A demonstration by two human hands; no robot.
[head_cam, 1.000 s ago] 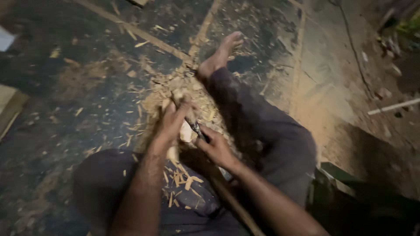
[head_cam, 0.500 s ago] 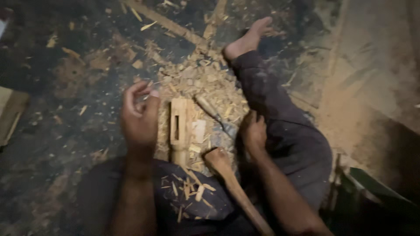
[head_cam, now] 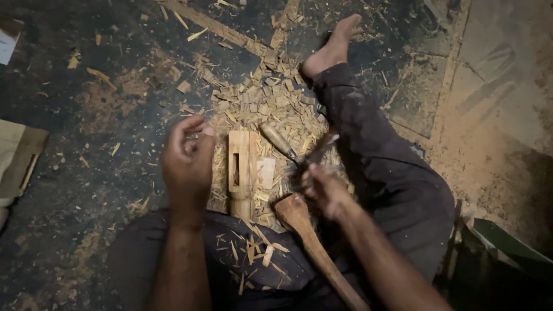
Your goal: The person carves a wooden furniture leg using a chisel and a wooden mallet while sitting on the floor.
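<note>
A pale wooden block (head_cam: 242, 164) with a long slot cut in it lies on a heap of wood chips (head_cam: 271, 106) between my legs. My left hand (head_cam: 187, 164) hovers just left of the block, fingers loosely curled, holding nothing. A chisel with a wooden handle (head_cam: 278, 141) lies on the chips right of the block. My right hand (head_cam: 324, 189) is motion-blurred beside the chisel's tip and seems to grip a dark narrow tool (head_cam: 320, 151) that points up and away. A wooden mallet (head_cam: 308, 236) rests across my lap, its head beside the right hand.
My right leg in dark trousers (head_cam: 380, 167) stretches out, bare foot (head_cam: 334, 46) at the top. A long wooden strip (head_cam: 216, 26) lies beyond the chips. Flat cardboard (head_cam: 17, 158) sits at the left edge, and a green object (head_cam: 507, 245) at the lower right.
Both hands were together on the block a second ago. The left hand lifted off to the left. The right hand moved right of the chisel and now blurs with a dark tool.
</note>
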